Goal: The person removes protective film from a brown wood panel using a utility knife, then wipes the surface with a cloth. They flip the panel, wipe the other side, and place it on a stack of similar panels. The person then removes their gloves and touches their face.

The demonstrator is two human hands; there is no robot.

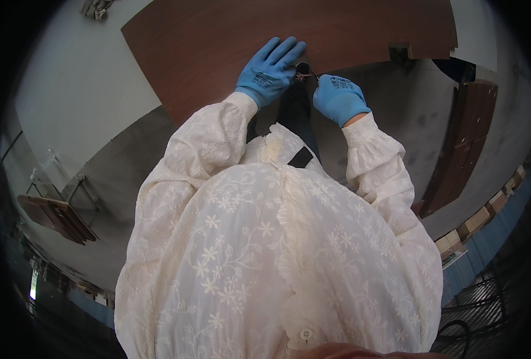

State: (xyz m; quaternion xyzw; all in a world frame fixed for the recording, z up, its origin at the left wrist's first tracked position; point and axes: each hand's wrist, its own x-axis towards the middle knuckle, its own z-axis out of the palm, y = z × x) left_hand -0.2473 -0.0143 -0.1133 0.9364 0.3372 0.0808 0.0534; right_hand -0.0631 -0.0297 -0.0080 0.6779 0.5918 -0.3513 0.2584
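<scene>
A large reddish-brown board (199, 54) lies before me. My left hand (268, 72), in a blue glove, rests flat near the board's near edge with its fingers stretched out. To its right, my right hand (341, 99), gloved the same way, is closed just off that edge. A thin dark tool (314, 75) sticks out of its grip toward the board's edge; its kind cannot be made out. Between the hands, by the edge, shows a small dark shape with a light curved rim (302, 68), too small to name.
A pale worktop (92, 84) extends left under the board. The board's near edge has a square notch (399, 52) at right. Brown panels (464, 140) stand at right, with cardboard boxes (478, 221) beyond. More brown boards (56, 216) sit at left. A crumpled greyish item (96, 8) lies far left.
</scene>
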